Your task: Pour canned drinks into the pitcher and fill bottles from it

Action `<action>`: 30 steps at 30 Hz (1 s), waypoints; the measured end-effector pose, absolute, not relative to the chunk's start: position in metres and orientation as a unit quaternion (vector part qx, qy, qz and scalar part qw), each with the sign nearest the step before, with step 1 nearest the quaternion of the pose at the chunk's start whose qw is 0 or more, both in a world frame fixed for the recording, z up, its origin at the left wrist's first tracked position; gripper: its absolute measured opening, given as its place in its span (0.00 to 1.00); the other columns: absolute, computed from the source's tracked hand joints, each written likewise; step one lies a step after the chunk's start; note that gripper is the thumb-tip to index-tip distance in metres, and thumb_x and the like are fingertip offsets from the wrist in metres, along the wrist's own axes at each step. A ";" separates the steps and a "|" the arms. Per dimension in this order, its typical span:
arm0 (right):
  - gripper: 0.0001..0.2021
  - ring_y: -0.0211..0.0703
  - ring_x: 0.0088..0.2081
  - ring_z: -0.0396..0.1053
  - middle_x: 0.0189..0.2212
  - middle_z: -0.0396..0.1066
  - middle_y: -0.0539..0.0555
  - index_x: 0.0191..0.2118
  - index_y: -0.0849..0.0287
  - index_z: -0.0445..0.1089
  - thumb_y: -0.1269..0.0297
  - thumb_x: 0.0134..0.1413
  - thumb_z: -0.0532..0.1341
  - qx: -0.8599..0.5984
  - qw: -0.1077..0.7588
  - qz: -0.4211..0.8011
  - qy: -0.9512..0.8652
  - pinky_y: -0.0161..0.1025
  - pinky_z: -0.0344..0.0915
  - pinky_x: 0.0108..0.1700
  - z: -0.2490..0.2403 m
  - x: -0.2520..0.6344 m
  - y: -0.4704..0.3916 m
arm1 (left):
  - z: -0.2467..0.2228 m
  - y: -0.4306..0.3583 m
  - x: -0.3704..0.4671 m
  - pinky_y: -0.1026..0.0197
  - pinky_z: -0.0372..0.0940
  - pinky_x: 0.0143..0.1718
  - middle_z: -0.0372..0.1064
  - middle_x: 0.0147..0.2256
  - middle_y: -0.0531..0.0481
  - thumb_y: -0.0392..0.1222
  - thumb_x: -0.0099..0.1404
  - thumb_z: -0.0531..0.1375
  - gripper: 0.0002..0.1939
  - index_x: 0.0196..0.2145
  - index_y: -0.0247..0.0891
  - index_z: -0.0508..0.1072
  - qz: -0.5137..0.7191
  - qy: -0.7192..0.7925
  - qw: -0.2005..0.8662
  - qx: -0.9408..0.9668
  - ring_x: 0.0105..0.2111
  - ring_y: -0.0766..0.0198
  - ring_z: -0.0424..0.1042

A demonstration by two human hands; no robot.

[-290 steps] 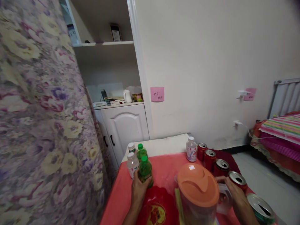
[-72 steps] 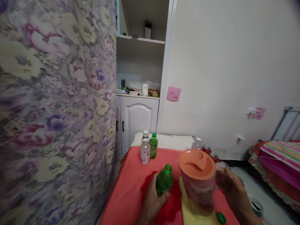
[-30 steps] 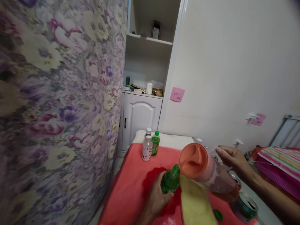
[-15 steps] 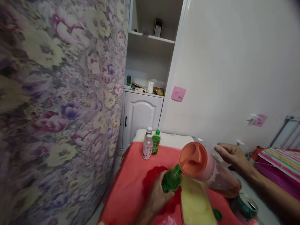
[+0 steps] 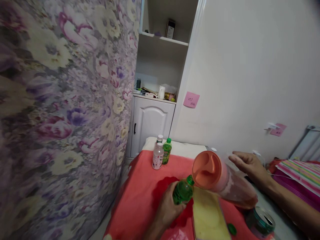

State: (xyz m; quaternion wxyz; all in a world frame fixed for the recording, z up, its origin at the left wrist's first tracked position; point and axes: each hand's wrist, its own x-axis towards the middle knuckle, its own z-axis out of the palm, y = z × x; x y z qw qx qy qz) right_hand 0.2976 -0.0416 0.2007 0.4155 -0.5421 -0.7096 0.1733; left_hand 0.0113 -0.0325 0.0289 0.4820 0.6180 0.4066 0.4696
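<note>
Head view: the left grip (image 5: 168, 208) is clamped around a green bottle (image 5: 183, 192), leaning slightly, above the red dish (image 5: 158, 190) on the bench (image 5: 135, 200); the right grip (image 5: 251, 166) is closed on the handle of a clear pitcher (image 5: 237, 190), which tilts so its orange lid (image 5: 206, 170) sits at the bottle's mouth, contact unclear; a green cap (image 5: 232, 229) lies beside the yellow slab (image 5: 210, 215)

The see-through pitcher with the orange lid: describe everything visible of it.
The translucent, plastic-looking pitcher has a round orange lid with a curved moulded recess, and holds brownish-pink liquid. It is tilted well over, lid toward picture left, base toward the right. The right hand grips it by its see-through handle, which is hard to make out. The lid's edge is by the mouth of an uncapped green plastic bottle; contact or flow cannot be told.
</note>
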 end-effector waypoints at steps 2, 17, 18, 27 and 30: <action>0.27 0.37 0.24 0.49 0.20 0.48 0.45 0.20 0.55 0.53 0.40 0.57 0.57 -0.543 0.412 0.170 -0.712 0.36 0.48 0.26 0.201 0.297 -0.041 | 0.029 -0.033 0.011 0.55 0.67 0.54 0.76 0.52 0.43 0.28 0.46 0.63 0.33 0.53 0.37 0.70 0.473 0.406 0.478 0.619 0.52 0.50 0.74; 0.28 0.36 0.23 0.48 0.19 0.46 0.45 0.20 0.55 0.52 0.37 0.56 0.57 -0.545 0.401 0.153 -0.721 0.35 0.48 0.24 0.207 0.292 -0.041 | 0.023 -0.029 0.011 0.54 0.68 0.53 0.77 0.51 0.44 0.26 0.46 0.63 0.34 0.53 0.39 0.71 0.475 0.407 0.469 0.623 0.50 0.51 0.75; 0.28 0.36 0.23 0.48 0.19 0.46 0.44 0.20 0.55 0.51 0.37 0.56 0.57 -0.545 0.401 0.152 -0.720 0.35 0.47 0.24 0.207 0.292 -0.041 | 0.023 -0.029 0.011 0.54 0.68 0.53 0.77 0.51 0.44 0.26 0.45 0.63 0.34 0.53 0.38 0.70 0.476 0.407 0.467 0.624 0.50 0.51 0.75; 0.28 0.36 0.23 0.47 0.19 0.46 0.44 0.20 0.55 0.52 0.38 0.56 0.58 -0.539 0.406 0.149 -0.723 0.35 0.46 0.25 0.207 0.294 -0.040 | 0.026 -0.031 0.010 0.56 0.68 0.51 0.77 0.49 0.44 0.26 0.45 0.62 0.34 0.52 0.38 0.71 0.475 0.403 0.465 0.629 0.49 0.52 0.75; 0.28 0.36 0.23 0.48 0.19 0.47 0.44 0.20 0.55 0.53 0.38 0.57 0.57 -0.540 0.401 0.145 -0.726 0.35 0.47 0.25 0.208 0.294 -0.041 | 0.027 -0.031 0.010 0.55 0.67 0.53 0.76 0.51 0.43 0.26 0.45 0.62 0.34 0.52 0.37 0.71 0.476 0.409 0.463 0.626 0.50 0.51 0.74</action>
